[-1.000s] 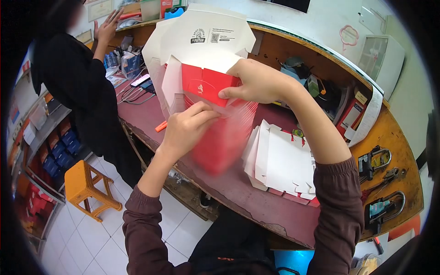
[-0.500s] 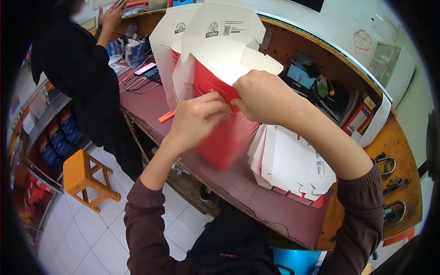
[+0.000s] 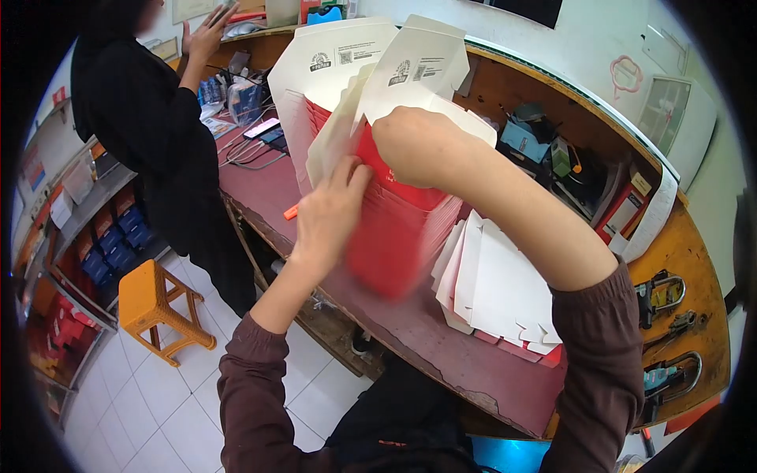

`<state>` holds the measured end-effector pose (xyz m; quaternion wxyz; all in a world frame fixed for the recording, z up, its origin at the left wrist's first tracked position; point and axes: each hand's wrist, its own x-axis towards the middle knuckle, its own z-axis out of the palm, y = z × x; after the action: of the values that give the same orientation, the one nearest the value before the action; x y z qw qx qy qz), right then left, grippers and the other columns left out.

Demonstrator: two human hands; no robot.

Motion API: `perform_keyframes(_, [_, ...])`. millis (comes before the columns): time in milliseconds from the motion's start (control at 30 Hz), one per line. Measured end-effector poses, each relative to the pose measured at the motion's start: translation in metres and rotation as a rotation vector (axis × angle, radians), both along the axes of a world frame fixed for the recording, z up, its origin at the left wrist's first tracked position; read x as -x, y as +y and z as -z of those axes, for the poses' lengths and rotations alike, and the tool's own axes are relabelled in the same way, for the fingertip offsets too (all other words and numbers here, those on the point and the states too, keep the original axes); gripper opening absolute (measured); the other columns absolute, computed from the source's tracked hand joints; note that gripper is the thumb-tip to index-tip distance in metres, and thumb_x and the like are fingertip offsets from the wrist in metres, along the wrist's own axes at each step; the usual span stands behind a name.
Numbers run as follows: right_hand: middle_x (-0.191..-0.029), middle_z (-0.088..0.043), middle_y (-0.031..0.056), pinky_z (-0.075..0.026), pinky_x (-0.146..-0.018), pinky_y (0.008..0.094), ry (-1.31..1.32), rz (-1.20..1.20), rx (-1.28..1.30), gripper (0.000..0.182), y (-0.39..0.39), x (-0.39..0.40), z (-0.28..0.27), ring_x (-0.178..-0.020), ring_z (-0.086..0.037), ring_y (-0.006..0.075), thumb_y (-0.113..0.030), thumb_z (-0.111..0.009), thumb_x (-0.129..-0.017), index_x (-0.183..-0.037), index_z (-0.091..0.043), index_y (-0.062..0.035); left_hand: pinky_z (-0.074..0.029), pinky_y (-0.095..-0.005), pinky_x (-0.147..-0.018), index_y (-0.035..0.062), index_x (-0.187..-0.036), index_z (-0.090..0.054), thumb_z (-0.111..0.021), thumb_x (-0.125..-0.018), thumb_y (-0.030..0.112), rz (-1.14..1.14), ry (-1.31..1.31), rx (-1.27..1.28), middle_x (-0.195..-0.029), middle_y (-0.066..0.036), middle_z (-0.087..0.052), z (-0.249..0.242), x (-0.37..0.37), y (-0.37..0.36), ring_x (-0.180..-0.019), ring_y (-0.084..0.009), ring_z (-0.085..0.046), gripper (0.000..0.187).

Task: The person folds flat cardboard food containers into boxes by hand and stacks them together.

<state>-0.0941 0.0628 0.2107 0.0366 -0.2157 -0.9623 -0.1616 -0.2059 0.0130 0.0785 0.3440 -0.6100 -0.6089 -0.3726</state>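
Observation:
A red-and-white cardboard box (image 3: 384,156) with tall printed flaps stands open in front of me, on top of a nested stack of similar boxes (image 3: 318,120) with layered red edges. My right hand (image 3: 415,148) is closed over its near rim, the fingertips hidden behind the wrist and knuckles. My left hand (image 3: 330,211) is closed at the box's left side, its bent fingers against the edge of a pale flap. Below both hands, the red lower part of the stack is blurred.
Flattened white boxes (image 3: 505,276) are piled at the right on the worn maroon tabletop (image 3: 473,378). An orange marker (image 3: 292,212) and phones with cables (image 3: 272,135) lie to the left. A co-worker in black (image 3: 150,118) stands beyond an orange stool (image 3: 158,303).
My right hand has moved slightly left and now hides its fingers. The left hand has shifted down and left, away from the right. The box's flaps have tilted and spread.

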Motion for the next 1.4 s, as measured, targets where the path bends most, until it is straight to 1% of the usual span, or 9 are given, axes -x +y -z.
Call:
perform_keyframes(200, [-0.080,-0.063,0.0191,-0.050,-0.065,0.0366,-0.200,-0.075,0.020,0.017,0.032,0.015,0.024,-0.075,-0.062,0.0286,-0.012,-0.053,-0.075,-0.080,-0.064,0.0000,-0.047,-0.0310,-0.048,0.0092,-0.096,-0.053,-0.050,-0.074,0.004,-0.059,0.065,-0.059,-0.096,-0.003,-0.052,0.009,-0.005,0.009,-0.067,-0.0208,-0.059,0.022])
perform_keyframes(300, [-0.082,-0.063,0.0173,-0.050,-0.067,0.0354,-0.047,0.133,0.936,0.040,0.064,-0.006,0.004,-0.075,-0.062,0.0207,-0.034,-0.047,-0.087,-0.096,-0.062,0.0013,-0.048,-0.0311,-0.052,0.0079,-0.098,-0.053,-0.052,-0.074,0.003,0.015,0.029,-0.128,-0.098,-0.004,-0.053,0.014,-0.003,0.011,-0.071,-0.0208,-0.060,0.024])
perform_keyframes(400, [-0.095,-0.062,0.0177,-0.047,-0.076,0.0399,0.267,0.147,0.096,0.049,0.131,-0.021,-0.004,-0.086,-0.061,0.0308,-0.042,-0.036,-0.090,-0.102,-0.060,-0.0011,-0.048,-0.0325,-0.067,0.0058,-0.105,-0.052,-0.053,-0.077,0.004,0.095,-0.078,-0.167,-0.109,-0.010,-0.051,0.019,-0.019,0.009,-0.087,-0.0265,-0.057,0.028])
perform_keyframes(500, [-0.114,-0.054,0.0185,-0.041,-0.087,0.0419,0.129,0.382,0.140,0.050,0.166,-0.035,0.001,-0.105,-0.052,0.0324,-0.045,-0.037,-0.089,-0.110,-0.056,-0.0032,-0.028,-0.0482,-0.096,0.0028,-0.116,-0.044,-0.067,-0.070,0.024,0.277,-0.066,-0.223,-0.123,-0.019,-0.038,0.016,-0.031,0.014,-0.115,-0.0399,-0.035,0.056])
perform_keyframes(833, [-0.121,-0.049,0.0168,-0.034,-0.095,0.0389,0.032,0.398,0.242,0.052,0.203,-0.037,0.035,-0.114,-0.045,0.0319,-0.045,-0.031,-0.090,-0.116,-0.053,-0.0048,-0.034,-0.0494,-0.091,0.0033,-0.097,-0.047,-0.077,-0.053,0.017,0.356,-0.076,-0.320,-0.093,-0.013,-0.048,0.007,-0.048,0.038,-0.107,-0.0393,-0.043,0.055])
perform_keyframes(1133, [-0.098,-0.059,0.0201,-0.042,-0.081,0.0417,1.004,0.103,0.382,0.062,0.137,-0.111,0.033,-0.094,-0.054,0.0377,-0.052,-0.022,-0.090,-0.099,-0.061,-0.0042,-0.034,-0.0481,-0.091,0.0022,-0.098,-0.050,-0.073,-0.061,0.013,0.352,-0.046,-0.276,-0.108,-0.017,-0.047,0.016,-0.053,0.029,-0.114,-0.0389,-0.039,0.045])
perform_keyframes(1233, [-0.089,-0.059,0.0179,-0.044,-0.075,0.0358,1.319,-0.135,0.366,0.054,0.104,-0.163,0.059,-0.078,-0.057,0.0329,-0.045,-0.031,-0.091,-0.098,-0.058,0.0004,-0.018,-0.0536,-0.099,0.0027,-0.119,-0.045,-0.069,-0.066,0.016,0.020,-0.203,-0.374,-0.132,-0.024,-0.023,0.021,-0.102,0.013,-0.124,-0.0403,-0.019,0.060])
perform_keyframes(1300, [-0.089,-0.056,0.0063,-0.043,-0.068,0.0232,1.432,-0.050,0.758,0.057,0.064,-0.201,0.075,-0.074,-0.051,0.0094,-0.049,-0.026,-0.092,-0.108,-0.056,-0.0034,-0.020,-0.0522,-0.099,0.0049,-0.121,-0.044,-0.070,-0.065,0.019,0.329,-0.083,-0.328,-0.134,-0.023,-0.024,0.053,-0.137,0.019,-0.123,-0.0400,-0.024,0.063])
perform_keyframes(1400, [-0.091,-0.056,0.0052,-0.042,-0.069,0.0219,1.490,0.011,0.835,0.056,0.035,-0.239,0.118,-0.075,-0.051,0.0098,-0.048,-0.025,-0.093,-0.106,-0.057,-0.0040,-0.028,-0.0449,-0.099,0.0085,-0.121,-0.044,-0.072,-0.064,0.029,0.945,0.005,0.483,-0.133,-0.024,-0.029,0.074,-0.215,0.036,-0.124,-0.0423,-0.025,0.067])
